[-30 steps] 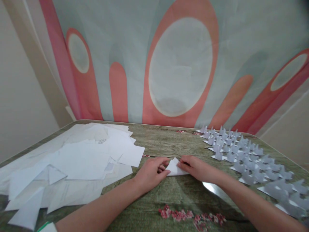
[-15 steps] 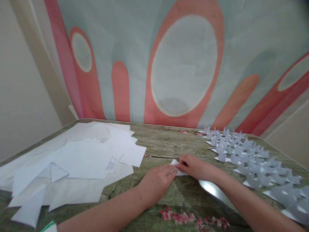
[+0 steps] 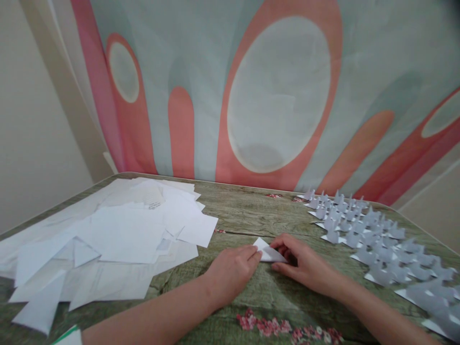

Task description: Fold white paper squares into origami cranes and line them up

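Note:
A small piece of folded white paper (image 3: pixel 268 252) lies on the table in front of me, its pointed top facing away. My left hand (image 3: pixel 235 268) is closed on the paper's left end, fingertips together and pressing it down. At the right end, my right hand (image 3: pixel 300 261) has its fingers curled round the corner, with the thumb along the near edge and the index finger at the upper edge. The right palm side is partly in shadow, and the left fingers cover the paper's left corner.
A wide heap of loose white paper sheets (image 3: pixel 125 235) covers the table's left side, a folded piece (image 3: pixel 43 304) at its near edge. Several rows of small folded paper figures (image 3: pixel 373 235) stand on the right. A patterned backdrop (image 3: pixel 201 57) rises behind the wood-grain table (image 3: pixel 237 211).
My right hand has shifted slightly right, its thumb and fingers spreading apart, so more of the folded paper shows. My left hand stays on the paper's left end. The view has tilted slightly.

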`<state>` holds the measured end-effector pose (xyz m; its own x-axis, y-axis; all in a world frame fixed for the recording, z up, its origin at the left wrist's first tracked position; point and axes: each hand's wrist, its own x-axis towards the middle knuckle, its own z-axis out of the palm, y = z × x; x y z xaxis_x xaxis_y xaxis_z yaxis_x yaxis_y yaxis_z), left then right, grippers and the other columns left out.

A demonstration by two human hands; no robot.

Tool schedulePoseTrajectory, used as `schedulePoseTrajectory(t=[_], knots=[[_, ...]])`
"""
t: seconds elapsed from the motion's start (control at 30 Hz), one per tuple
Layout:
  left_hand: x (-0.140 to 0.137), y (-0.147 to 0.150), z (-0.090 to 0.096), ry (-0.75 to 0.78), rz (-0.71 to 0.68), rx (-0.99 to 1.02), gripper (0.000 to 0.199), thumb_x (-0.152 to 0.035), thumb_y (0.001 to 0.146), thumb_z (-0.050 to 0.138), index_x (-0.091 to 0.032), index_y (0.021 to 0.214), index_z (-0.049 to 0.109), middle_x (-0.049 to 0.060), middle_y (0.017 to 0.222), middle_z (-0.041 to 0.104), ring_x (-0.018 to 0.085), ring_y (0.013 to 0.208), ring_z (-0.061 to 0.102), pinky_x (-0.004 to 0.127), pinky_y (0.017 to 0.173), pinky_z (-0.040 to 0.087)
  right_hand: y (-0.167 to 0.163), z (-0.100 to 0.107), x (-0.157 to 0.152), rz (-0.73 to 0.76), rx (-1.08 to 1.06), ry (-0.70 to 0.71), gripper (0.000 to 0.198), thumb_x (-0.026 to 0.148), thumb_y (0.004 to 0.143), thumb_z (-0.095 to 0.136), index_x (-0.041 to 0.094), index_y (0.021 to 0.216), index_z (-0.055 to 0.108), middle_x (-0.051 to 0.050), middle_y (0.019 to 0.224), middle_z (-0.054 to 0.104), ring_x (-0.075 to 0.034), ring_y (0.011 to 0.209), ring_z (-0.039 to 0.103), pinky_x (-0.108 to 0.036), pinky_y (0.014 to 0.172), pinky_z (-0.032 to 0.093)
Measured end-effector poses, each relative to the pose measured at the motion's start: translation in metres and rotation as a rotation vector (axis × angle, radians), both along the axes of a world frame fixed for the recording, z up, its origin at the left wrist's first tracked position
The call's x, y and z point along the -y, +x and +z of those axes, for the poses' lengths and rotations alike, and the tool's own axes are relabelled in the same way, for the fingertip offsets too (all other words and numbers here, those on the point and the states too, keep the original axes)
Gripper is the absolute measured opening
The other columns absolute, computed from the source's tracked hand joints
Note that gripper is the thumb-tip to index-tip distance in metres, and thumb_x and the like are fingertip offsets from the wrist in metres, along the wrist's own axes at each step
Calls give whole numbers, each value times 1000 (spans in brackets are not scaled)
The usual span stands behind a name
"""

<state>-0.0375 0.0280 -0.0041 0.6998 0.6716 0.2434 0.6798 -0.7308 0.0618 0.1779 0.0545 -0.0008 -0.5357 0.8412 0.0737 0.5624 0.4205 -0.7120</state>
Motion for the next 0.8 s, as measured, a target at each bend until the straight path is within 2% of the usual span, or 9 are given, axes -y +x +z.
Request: schedulePoseTrajectory(t=[0.13, 0.3, 0.67, 0.8], knots=[[1, 1, 1, 9, 16, -4, 28, -12, 85, 42, -11, 112, 51, 12, 111, 60, 20, 102, 57, 33, 86, 49, 8, -6, 4, 36, -98, 43, 18, 21, 79, 55, 22, 97, 56, -4, 100, 55, -15, 82, 53, -28, 74, 44], [1, 1, 2, 36, 18, -9, 28, -11, 85, 43, -10, 112, 51, 13, 110, 61, 20, 102, 57, 33, 87, 48, 10, -17, 0, 27, -140, 77, 18, 23, 83, 50, 24, 98, 61, -5, 102, 56, -17, 92, 54, -32, 85, 42], [-4, 0, 0, 2, -4, 43, 29, -10, 84, 44, -11, 111, 52, 9, 105, 62, 19, 96, 56, 33, 86, 45, 8, -22, 0, -58, -173, 89, 14, 27, 83, 51, 23, 91, 62, -4, 98, 56, -16, 88, 55, -31, 83, 44], [-4, -1, -1, -35, -5, 72, 31, -8, 82, 45, -11, 112, 52, 8, 106, 61, 19, 98, 53, 32, 89, 43, 10, -21, 0, -128, -143, 141, 19, 32, 80, 55, 22, 96, 61, -5, 99, 56, -18, 89, 54, -32, 81, 43]])
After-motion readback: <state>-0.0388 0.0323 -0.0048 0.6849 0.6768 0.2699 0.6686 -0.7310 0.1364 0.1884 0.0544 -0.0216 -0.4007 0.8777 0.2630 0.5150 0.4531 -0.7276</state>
